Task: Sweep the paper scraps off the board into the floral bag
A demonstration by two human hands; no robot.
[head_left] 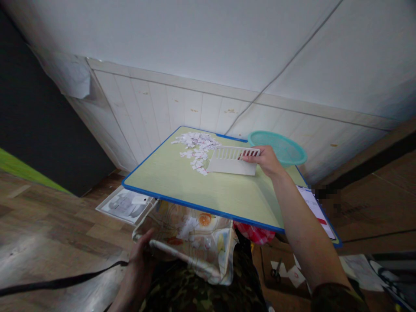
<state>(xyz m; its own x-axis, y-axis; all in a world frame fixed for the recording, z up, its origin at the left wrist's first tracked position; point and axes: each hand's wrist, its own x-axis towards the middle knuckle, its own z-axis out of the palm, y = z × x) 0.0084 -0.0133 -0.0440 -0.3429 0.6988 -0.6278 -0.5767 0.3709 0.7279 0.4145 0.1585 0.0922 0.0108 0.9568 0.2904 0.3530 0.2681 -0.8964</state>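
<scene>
My right hand [262, 159] is closed on the right end of a white slotted plastic piece [233, 166], with fingers showing through its slots. This piece stands on edge on the pale green, blue-edged table [182, 186]. Just left of it lies a scattered pile of small white paper scraps [198, 145], trailing toward me. Below the near edge, at my lap, sits a patterned fabric-lined container [204, 242] with some white scraps inside. My left hand [140, 260] is closed around its left rim; the fingers are partly hidden.
A turquoise plastic basin [277, 147] rests by the table's back right corner. A phone or tablet [315, 212] lies along the right edge. Underneath are a white box [125, 206], a red checked cloth [256, 233] and scissors [276, 273]. A panelled wall [169, 104] stands behind.
</scene>
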